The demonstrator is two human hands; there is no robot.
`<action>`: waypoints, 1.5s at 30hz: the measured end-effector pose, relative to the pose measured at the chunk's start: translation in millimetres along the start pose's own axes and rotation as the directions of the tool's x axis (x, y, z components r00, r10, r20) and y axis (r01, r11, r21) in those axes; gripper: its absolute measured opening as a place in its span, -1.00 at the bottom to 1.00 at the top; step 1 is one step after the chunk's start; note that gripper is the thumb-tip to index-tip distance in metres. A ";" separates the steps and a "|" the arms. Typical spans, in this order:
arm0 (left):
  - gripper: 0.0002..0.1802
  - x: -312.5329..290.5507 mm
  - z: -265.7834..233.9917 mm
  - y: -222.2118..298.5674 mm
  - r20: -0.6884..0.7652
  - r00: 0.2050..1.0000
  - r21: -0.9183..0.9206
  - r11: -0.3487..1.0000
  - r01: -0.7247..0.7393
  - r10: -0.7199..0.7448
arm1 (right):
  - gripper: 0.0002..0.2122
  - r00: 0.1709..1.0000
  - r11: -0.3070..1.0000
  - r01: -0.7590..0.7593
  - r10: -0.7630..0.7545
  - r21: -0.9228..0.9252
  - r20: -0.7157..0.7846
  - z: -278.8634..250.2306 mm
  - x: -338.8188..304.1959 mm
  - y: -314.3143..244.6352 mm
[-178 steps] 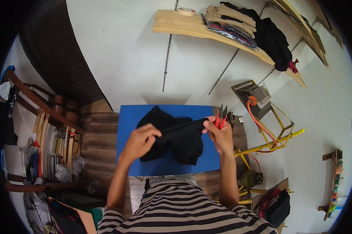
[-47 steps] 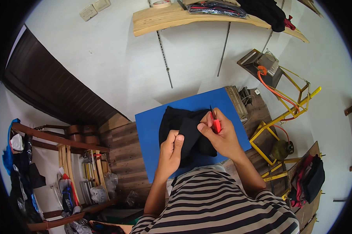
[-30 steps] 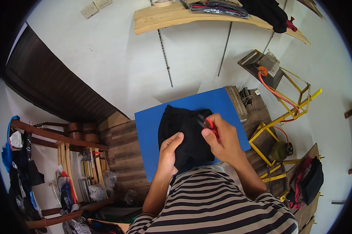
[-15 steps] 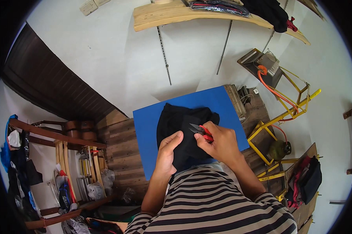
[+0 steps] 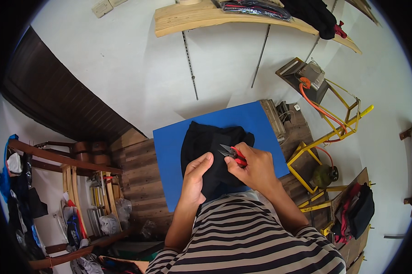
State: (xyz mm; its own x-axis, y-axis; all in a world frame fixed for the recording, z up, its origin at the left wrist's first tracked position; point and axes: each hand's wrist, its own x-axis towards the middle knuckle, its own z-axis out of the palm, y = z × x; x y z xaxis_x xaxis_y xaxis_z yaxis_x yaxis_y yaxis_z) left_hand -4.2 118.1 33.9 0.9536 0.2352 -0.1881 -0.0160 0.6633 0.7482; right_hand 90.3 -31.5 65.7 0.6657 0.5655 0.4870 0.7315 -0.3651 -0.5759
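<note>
Shirt: a striped shirt fills the lower edge, closest to the camera, with both forearms rising out of it.
Left hand: the left hand lies palm down on the black cloth, fingers together and flat, pressing the cloth rather than gripping it.
Right hand: the right hand sits just beside the left, its fingers curled tight around the red-handled snips.
Snips: the two short metal blades stand slightly apart and point left toward the left fingertips, right over the cloth.
Black cloth: bunched in a dark heap on the middle of the blue mat, its near edge tucked under both hands.
Blue mat: covers the bench, whose wooden planks show to the left and right of it.
Right of bench: a yellow metal frame with an orange cable stands on the floor.
Left of bench: a cluttered wooden rack.
Wall: white, carrying a wooden shelf with dark folded clothes at the top.
</note>
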 end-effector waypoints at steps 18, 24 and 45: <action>-0.74 -4.7 4.8 9.4 -0.003 1.000 -0.093 0.996 0.018 -0.018 | -0.77 0.978 0.973 -0.059 0.011 0.222 0.210 7.8 -9.8 -1.3; -0.67 -9.6 12.0 8.3 -0.030 1.000 -0.026 1.000 -0.007 0.006 | -0.77 0.962 0.724 -0.255 0.259 0.641 0.090 10.3 3.6 2.2; -0.50 -25.9 -31.0 -26.8 0.509 0.773 -0.051 0.909 -0.413 0.379 | -0.76 0.931 0.463 -0.324 0.312 0.825 0.190 -18.9 48.1 7.8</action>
State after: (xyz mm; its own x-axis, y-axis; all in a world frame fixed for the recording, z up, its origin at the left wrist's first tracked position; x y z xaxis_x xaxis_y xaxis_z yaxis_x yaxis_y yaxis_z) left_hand -37.7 116.3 -0.9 0.8837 0.0717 0.4625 -0.4237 0.5423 0.7255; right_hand 130.9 -21.1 97.0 0.8198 0.5531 0.1483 0.0009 0.2578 -0.9662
